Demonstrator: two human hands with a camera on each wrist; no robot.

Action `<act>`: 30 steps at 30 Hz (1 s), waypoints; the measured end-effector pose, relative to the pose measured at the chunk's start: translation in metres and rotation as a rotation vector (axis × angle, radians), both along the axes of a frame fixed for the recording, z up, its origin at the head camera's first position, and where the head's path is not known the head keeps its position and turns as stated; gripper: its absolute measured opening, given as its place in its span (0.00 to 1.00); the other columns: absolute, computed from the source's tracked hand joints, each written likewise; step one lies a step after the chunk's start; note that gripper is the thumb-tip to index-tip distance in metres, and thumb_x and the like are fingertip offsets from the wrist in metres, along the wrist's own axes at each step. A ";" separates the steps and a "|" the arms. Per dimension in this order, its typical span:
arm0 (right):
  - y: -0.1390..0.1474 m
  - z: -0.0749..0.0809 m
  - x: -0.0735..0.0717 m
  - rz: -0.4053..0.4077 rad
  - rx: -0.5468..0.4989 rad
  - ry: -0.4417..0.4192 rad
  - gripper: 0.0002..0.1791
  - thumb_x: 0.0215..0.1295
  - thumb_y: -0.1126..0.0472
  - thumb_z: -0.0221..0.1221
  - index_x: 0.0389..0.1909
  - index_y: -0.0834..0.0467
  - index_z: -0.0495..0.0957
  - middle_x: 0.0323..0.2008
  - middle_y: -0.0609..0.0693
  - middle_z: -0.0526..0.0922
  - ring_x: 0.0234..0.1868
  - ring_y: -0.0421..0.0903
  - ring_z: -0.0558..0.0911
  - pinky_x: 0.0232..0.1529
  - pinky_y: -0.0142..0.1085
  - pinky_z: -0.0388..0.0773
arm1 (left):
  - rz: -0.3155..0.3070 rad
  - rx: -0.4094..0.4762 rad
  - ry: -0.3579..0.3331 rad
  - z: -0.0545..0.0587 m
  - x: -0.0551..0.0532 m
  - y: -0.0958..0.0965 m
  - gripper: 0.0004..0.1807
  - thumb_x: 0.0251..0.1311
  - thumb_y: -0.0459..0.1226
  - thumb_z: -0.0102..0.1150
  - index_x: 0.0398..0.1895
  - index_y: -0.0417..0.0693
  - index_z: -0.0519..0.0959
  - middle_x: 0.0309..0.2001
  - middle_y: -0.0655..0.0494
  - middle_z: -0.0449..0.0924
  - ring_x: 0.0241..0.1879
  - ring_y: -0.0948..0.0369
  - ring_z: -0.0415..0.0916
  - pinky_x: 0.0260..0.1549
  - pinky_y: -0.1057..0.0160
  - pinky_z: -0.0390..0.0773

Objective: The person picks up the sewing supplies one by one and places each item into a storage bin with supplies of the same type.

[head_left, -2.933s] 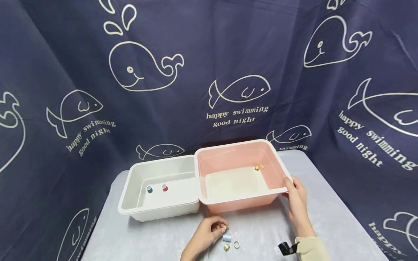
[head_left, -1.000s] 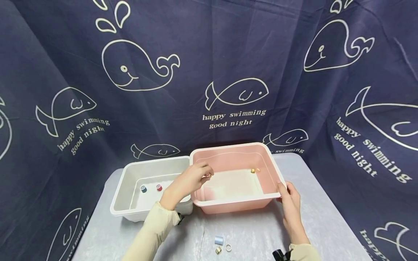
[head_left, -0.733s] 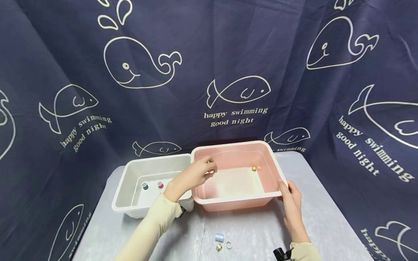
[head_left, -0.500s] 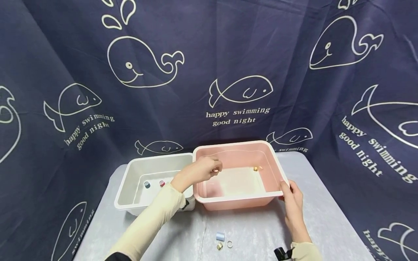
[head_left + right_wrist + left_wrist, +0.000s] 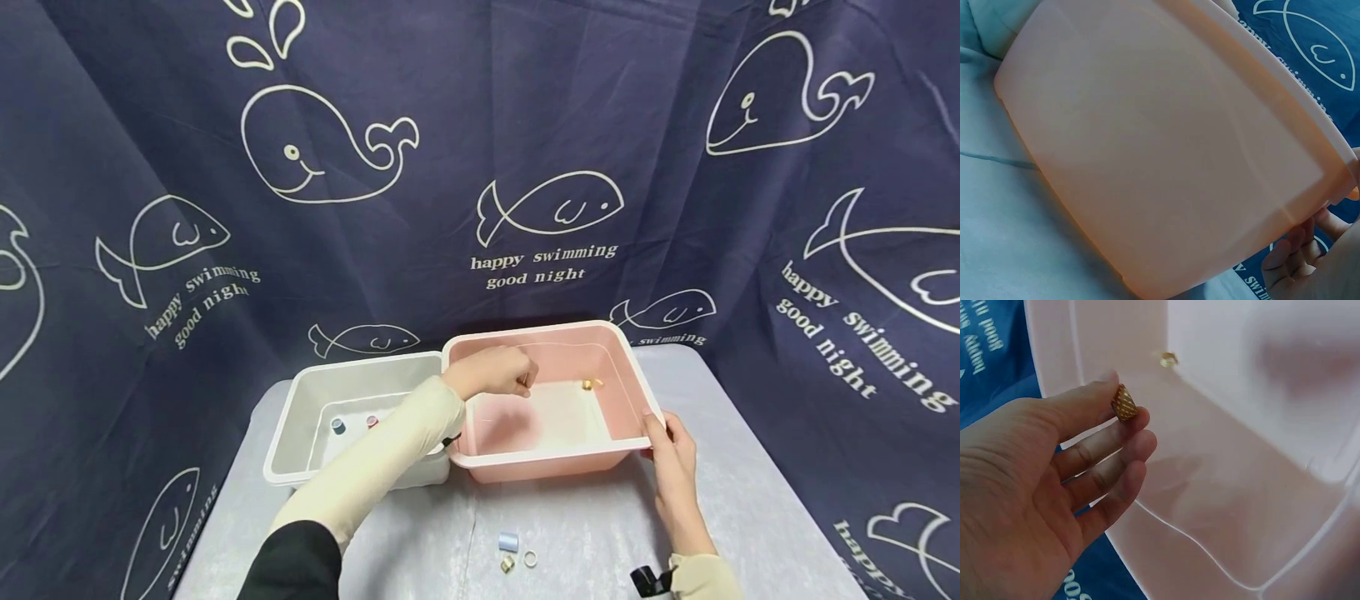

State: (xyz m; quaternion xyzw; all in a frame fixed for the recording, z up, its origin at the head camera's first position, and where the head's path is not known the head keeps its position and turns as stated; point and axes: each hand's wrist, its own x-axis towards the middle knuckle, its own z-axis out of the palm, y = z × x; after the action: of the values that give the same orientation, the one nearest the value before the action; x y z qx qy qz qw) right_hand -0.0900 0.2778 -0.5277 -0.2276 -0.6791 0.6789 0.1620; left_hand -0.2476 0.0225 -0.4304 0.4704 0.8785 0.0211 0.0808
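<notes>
My left hand (image 5: 498,372) is over the inside of the pink bin (image 5: 547,456). Between thumb and forefinger it pinches a wide gold ring (image 5: 1124,403) with a cross-hatched surface, seen in the left wrist view. The head view hides that ring behind the fingers. At the bin's near right corner, my right hand (image 5: 672,458) grips the rim, thumb on top. Another gold ring (image 5: 587,385) lies on the bin's floor near the right wall. In front of the bin, a light blue thread spool (image 5: 508,542), a gold ring (image 5: 507,564) and a silver ring (image 5: 530,558) lie on the table.
A white bin (image 5: 281,454) stands directly left of the pink one, their rims meeting. Inside it are a dark blue spool (image 5: 338,426) and a red spool (image 5: 372,422), the latter partly near my left sleeve. A navy curtain (image 5: 442,108) hangs behind the grey table (image 5: 585,533).
My left hand picked a small gold thing up from beside the blue spool, rose over the pink bin's left side, then moved rightward and deeper across it. The right hand stays on the rim.
</notes>
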 end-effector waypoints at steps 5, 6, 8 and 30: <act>0.001 0.001 -0.004 -0.006 -0.007 -0.015 0.17 0.75 0.49 0.58 0.51 0.58 0.77 0.33 0.35 0.78 0.33 0.35 0.76 0.36 0.30 0.75 | -0.007 -0.027 -0.028 -0.006 -0.009 0.012 0.06 0.62 0.44 0.72 0.31 0.55 0.86 0.31 0.66 0.83 0.33 0.67 0.76 0.37 0.67 0.76; 0.001 0.001 -0.004 -0.007 -0.011 -0.018 0.17 0.75 0.48 0.59 0.51 0.58 0.78 0.33 0.35 0.78 0.33 0.35 0.76 0.36 0.30 0.75 | -0.012 -0.023 -0.035 -0.009 -0.012 0.013 0.06 0.62 0.44 0.72 0.31 0.55 0.86 0.30 0.65 0.83 0.33 0.67 0.76 0.38 0.68 0.76; 0.002 0.001 -0.006 -0.011 -0.018 -0.019 0.17 0.75 0.48 0.59 0.51 0.57 0.78 0.33 0.35 0.78 0.33 0.35 0.76 0.37 0.31 0.75 | -0.016 -0.009 -0.049 -0.018 -0.019 0.016 0.05 0.63 0.42 0.72 0.30 0.55 0.86 0.30 0.66 0.83 0.32 0.67 0.75 0.39 0.69 0.76; 0.001 -0.002 -0.004 -0.006 0.014 -0.018 0.17 0.76 0.50 0.58 0.52 0.60 0.78 0.32 0.37 0.78 0.32 0.35 0.76 0.35 0.29 0.75 | 0.014 -0.016 0.017 -0.082 -0.034 0.029 0.03 0.61 0.30 0.69 0.32 0.47 0.89 0.30 0.61 0.83 0.29 0.68 0.68 0.32 0.73 0.69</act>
State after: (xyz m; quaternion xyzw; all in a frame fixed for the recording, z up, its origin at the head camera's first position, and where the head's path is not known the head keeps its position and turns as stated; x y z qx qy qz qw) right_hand -0.0945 0.2787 -0.5297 -0.2345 -0.6845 0.6715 0.1598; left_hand -0.2818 0.0513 -0.5120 0.4637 0.8826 0.0108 0.0769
